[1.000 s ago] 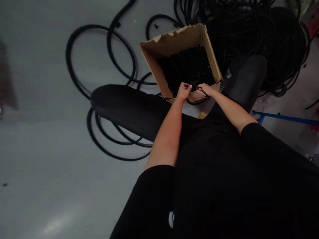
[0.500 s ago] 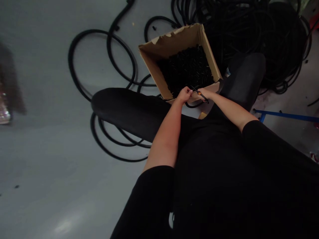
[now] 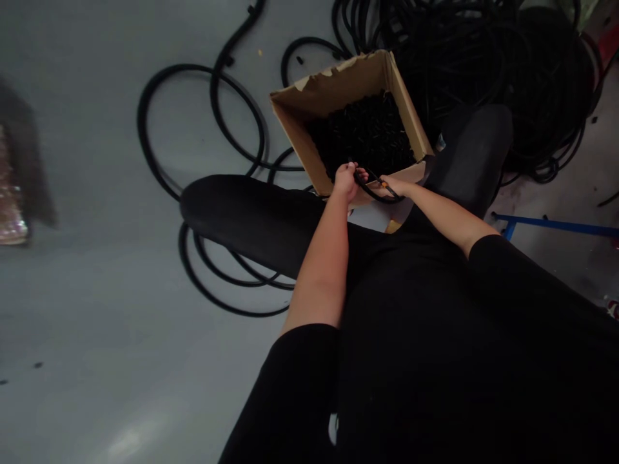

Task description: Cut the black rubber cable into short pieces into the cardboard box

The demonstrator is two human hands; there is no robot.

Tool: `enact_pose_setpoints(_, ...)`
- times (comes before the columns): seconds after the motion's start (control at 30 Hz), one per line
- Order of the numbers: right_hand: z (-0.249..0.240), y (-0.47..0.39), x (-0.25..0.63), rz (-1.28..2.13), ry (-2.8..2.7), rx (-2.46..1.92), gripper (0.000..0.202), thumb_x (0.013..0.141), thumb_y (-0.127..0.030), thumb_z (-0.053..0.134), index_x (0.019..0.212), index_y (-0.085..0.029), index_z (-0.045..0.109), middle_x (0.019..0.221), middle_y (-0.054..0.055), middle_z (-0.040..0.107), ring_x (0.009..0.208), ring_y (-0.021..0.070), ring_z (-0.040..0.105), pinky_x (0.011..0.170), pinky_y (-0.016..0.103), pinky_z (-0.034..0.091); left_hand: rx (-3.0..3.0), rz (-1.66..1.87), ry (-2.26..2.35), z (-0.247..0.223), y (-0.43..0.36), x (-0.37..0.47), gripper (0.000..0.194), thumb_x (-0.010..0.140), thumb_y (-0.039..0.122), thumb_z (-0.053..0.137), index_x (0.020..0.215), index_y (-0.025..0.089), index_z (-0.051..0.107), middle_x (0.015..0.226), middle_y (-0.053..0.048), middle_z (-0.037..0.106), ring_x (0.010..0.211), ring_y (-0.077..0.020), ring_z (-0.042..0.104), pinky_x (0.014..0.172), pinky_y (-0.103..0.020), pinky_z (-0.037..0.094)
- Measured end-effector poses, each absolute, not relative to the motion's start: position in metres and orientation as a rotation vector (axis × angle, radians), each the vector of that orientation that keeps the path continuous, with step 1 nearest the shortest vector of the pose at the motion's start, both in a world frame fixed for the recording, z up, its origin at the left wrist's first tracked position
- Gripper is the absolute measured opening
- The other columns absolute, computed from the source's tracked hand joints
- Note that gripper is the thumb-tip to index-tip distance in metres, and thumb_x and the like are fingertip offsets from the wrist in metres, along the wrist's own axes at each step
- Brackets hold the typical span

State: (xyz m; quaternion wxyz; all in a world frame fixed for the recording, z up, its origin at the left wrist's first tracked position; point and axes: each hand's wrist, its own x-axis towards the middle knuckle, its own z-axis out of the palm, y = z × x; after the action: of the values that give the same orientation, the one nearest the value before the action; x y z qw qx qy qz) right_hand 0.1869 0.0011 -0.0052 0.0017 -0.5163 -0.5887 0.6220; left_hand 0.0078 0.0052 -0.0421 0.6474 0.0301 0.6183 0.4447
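At the near rim of an open cardboard box [image 3: 296, 138], my left hand [image 3: 344, 180] is closed around a black rubber hose [image 3: 373, 193]. The hose bends from that hand down toward my right hand. My right hand [image 3: 395, 185] is closed on what look like scissors [image 3: 383, 184], dark with an orange part. Their thin blades point up and left toward the hose. Inside the box, beyond both hands, lies a heap of short black pieces [image 3: 367, 129]. Low light leaves the fingertips and the scissor handles hard to make out.
Loops of black hose [image 3: 140, 122] lie on the grey floor [image 3: 87, 283] at the left. A large tangled pile of hose [image 3: 483, 58] fills the upper right. A blue metal bar [image 3: 561, 223] is at the right. My knees flank the box.
My left hand has moved slightly left and up, and a bent length of hose now shows between my hands. My right hand stays almost in place with the scissors.
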Motion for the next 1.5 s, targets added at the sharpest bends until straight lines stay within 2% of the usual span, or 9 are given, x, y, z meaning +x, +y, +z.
enact_pose_setpoints(0.17,0.0,0.006,0.184,1.948,-1.921,-1.63,0.042,0.081,-0.009,0.086,0.104,-0.026,0.056,0.091,-0.006,0.067,0.088,0.0175,0.063,0.083,0.026,0.057,0.007,1.193,1.311,-0.017,0.014,0.0,0.028,0.126,0.045,0.078,0.11,0.026,0.065,0.08,0.001,0.071,0.076,-0.0162,0.073,0.085,-0.027,0.064)
enact_pose_setpoints(0.33,0.01,0.013,0.186,1.644,-2.243,-1.599,0.036,0.09,-0.013,0.078,0.123,-0.02,0.065,0.119,0.005,0.078,0.105,0.0218,0.069,0.1,0.033,0.06,-0.089,1.337,1.247,0.034,0.019,-0.014,0.037,0.128,0.043,0.074,0.098,0.026,0.062,0.076,0.002,0.066,0.075,-0.0135,0.073,0.088,-0.024,0.068)
enact_pose_setpoints(0.47,0.026,0.019,0.203,1.383,-2.497,-1.608,0.037,0.097,-0.015,0.075,0.134,-0.018,0.073,0.128,0.011,0.085,0.114,0.0277,0.076,0.096,0.032,0.057,-0.063,1.328,1.268,0.059,0.01,-0.014,0.036,0.128,0.036,0.071,0.096,0.026,0.059,0.075,0.005,0.065,0.072,-0.0116,0.071,0.095,-0.027,0.071)
enact_pose_setpoints(0.67,0.062,0.021,0.264,1.453,-2.774,-1.812,0.046,0.101,-0.016,0.085,0.147,-0.018,0.084,0.141,0.014,0.091,0.121,0.0293,0.084,0.091,0.029,0.053,0.23,0.905,1.395,0.016,-0.01,0.016,0.028,0.118,0.037,0.086,0.114,0.027,0.06,0.084,0.003,0.082,0.078,-0.0144,0.078,0.076,-0.023,0.065)
enact_pose_setpoints(0.83,0.087,0.009,0.322,1.264,-2.711,-2.207,0.052,0.103,-0.021,0.087,0.155,-0.022,0.085,0.15,0.017,0.09,0.13,0.0342,0.085,0.094,0.032,0.058,0.533,0.584,1.35,-0.022,-0.03,0.059,0.039,0.116,0.046,0.089,0.119,0.026,0.055,0.091,0.001,0.077,0.065,-0.0155,0.081,0.059,-0.022,0.06)
enact_pose_setpoints(0.97,0.077,0.001,0.337,1.219,-2.584,-2.417,0.054,0.103,-0.023,0.09,0.157,-0.024,0.085,0.155,0.019,0.089,0.136,0.0373,0.086,0.098,0.034,0.063,0.597,0.583,1.254,-0.033,-0.033,0.077,0.041,0.119,0.045,0.086,0.117,0.027,0.049,0.095,0.001,0.075,0.071,-0.0144,0.084,0.065,-0.022,0.064)
enact_pose_setpoints(1.13,0.038,0.005,0.322,1.572,-2.39,-2.418,0.053,0.105,-0.019,0.088,0.158,-0.019,0.083,0.153,0.019,0.089,0.134,0.0329,0.087,0.101,0.03,0.065,0.629,0.712,1.219,-0.04,-0.025,0.069,0.045,0.114,0.05,0.091,0.118,0.027,0.053,0.102,-0.001,0.077,0.095,-0.0213,0.09,0.089,-0.033,0.072)
enact_pose_setpoints(1.33,0.025,0.007,0.321,1.123,-1.977,-2.789,0.061,0.112,-0.024,0.079,0.171,-0.012,0.07,0.17,0.034,0.073,0.16,0.044,0.072,0.125,0.058,0.065,0.663,0.619,1.218,-0.044,-0.036,0.076,0.038,0.108,0.039,0.094,0.116,0.025,0.06,0.11,0.001,0.074,0.089,-0.0144,0.086,0.084,-0.026,0.064)
enact_pose_setpoints(1.5,0.069,-0.011,0.328,0.697,-1.934,-2.67,0.052,0.113,-0.023,0.072,0.165,-0.013,0.07,0.162,0.035,0.071,0.158,0.0489,0.065,0.131,0.074,0.055,0.595,0.616,1.164,-0.035,-0.032,0.076,0.042,0.109,0.052,0.096,0.122,0.026,0.065,0.117,-0.006,0.086,0.109,-0.0204,0.088,0.097,-0.031,0.064)
